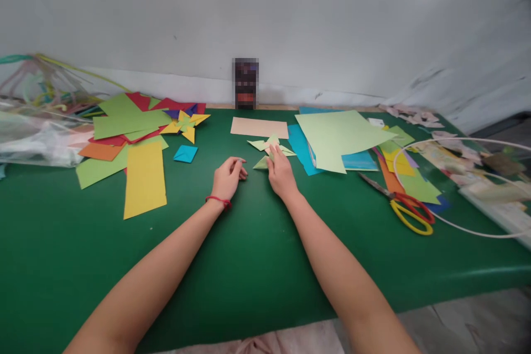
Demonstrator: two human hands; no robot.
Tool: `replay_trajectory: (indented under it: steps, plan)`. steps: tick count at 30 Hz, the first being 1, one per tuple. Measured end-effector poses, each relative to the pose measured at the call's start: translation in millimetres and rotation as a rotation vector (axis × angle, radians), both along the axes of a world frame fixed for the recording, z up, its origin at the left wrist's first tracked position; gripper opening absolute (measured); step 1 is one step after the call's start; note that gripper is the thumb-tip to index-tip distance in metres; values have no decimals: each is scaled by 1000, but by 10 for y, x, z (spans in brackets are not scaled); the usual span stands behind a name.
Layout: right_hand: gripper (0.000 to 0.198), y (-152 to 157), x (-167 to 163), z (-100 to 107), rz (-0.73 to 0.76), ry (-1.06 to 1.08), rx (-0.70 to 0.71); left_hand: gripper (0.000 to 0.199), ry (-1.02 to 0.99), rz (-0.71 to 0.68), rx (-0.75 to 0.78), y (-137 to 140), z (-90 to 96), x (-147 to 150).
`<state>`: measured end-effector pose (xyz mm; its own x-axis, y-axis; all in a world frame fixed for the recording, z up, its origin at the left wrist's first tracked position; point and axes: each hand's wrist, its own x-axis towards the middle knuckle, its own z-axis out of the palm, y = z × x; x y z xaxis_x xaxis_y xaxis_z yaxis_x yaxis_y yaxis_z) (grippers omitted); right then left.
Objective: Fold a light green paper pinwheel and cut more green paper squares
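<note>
A pale green folded-paper star [260, 145] with a pinkish centre lies on the green table [249, 265]. My right hand [282, 172] rests on it, fingers stretched out over its middle and covering part of it. To the left of the star, my left hand [229, 177] lies on the table with its fingers curled together; whether anything is in them is hidden. Behind the star is a flat peach paper strip [259, 128]. Left of my left hand are a small blue folded-paper square [185, 153] and a yellow folded-paper star [188, 121].
Coloured sheets, including a yellow one [145, 180], overlap at the left near a clear plastic bag [37, 133]. On the right lie a large pale green sheet [340, 133], open scissors [402, 204] and a white hoop [468, 232]. A blurred upright phone-like object [246, 84] leans at the wall.
</note>
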<state>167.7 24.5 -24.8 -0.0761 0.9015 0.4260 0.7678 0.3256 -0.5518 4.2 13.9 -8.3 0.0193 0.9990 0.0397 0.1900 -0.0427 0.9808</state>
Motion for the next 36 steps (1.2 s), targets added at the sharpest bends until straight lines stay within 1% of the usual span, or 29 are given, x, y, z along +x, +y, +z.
replay_trajectory:
  steps: [2, 3, 6, 7, 9, 10, 11, 14, 15, 17, 20, 24, 27, 29, 32, 34, 36]
  plan:
    - [43, 18, 25, -9, 33, -4, -79, 24, 50, 81, 75, 112, 5, -22]
    - [42, 14, 47, -6, 82, 13, -113, 23, 71, 118, 108, 152, 5, -39]
    - [35, -34, 129, 35, 229, 159, -226, 22, 147, 203, 199, 188, -17, -91]
    - [33, -54, 154, 54, 268, 221, -283, 23, 171, 216, 211, 171, -31, -101]
    - [32, -84, 188, 88, 270, 308, -338, 28, 181, 225, 177, 108, -59, -96]
    - [32, -93, 195, 103, 269, 325, -355, 32, 203, 214, 164, 69, -69, -82]
    - [32, -99, 195, 114, 268, 331, -365, 36, 270, 204, 169, 29, -75, -61]
    - [32, -112, 170, 141, 277, 298, -383, 47, 565, 136, 231, -61, -68, 10]
    - [34, -117, 158, 147, 274, 280, -385, 48, 627, 114, 245, -76, -61, 27]
    - [35, -131, 139, 154, 263, 243, -386, 45, 662, 67, 254, -89, -48, 43]
    - [34, -154, 123, 154, 258, 205, -365, 41, 536, 23, 204, -90, -29, 28]
    - [31, -177, 119, 152, 251, 189, -316, 39, 333, 43, 81, -92, 25, 6]
    - [30, -184, 123, 161, 255, 205, -317, 44, 111, 60, -82, -63, 104, 3]
    - [29, -182, 127, 170, 258, 224, -329, 49, -23, 104, -205, -26, 168, -4]
    - [28, -176, 137, 182, 263, 270, -363, 54, -126, 164, -337, 28, 240, -26]
    - [27, -175, 142, 191, 269, 309, -386, 54, -181, 129, -413, 51, 245, -43]
    - [26, -178, 141, 206, 281, 353, -405, 49, -200, 33, -449, 64, 210, -59]
